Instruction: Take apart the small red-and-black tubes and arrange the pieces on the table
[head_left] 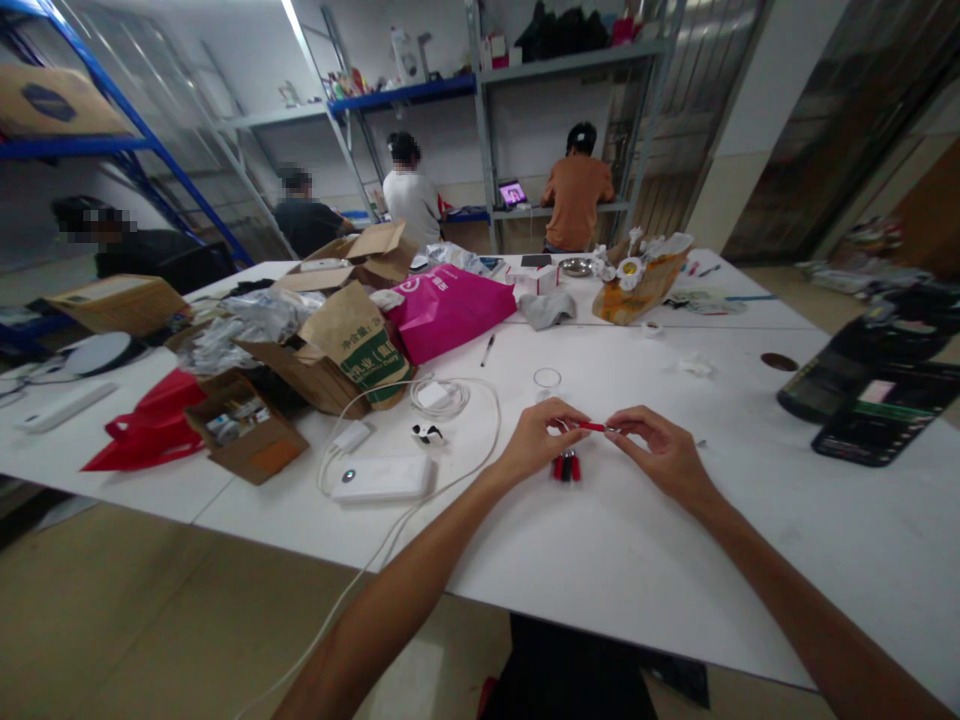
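My left hand (pixel 538 437) pinches one end of a slim red piece (pixel 592 426) between thumb and fingers. At its other end, which looks silvery, the fingertips of my right hand (pixel 661 446) are closed on it too. Both hands hold it just above the white table, its length running from one hand to the other. Right below, several small red and black pieces (pixel 567 467) lie side by side on the table; their exact kind is too small to tell. Behind my left hand stands a clear glass (pixel 547 381), partly hidden.
Left of my hands lie a white power bank (pixel 382 478), a coiled white cable (pixel 442 398) and a pen (pixel 487 350). Cardboard boxes (pixel 247 430) and a magenta bag (pixel 450 310) crowd the left side. A phone (pixel 885 415) stands at right. Several people sit beyond the table.
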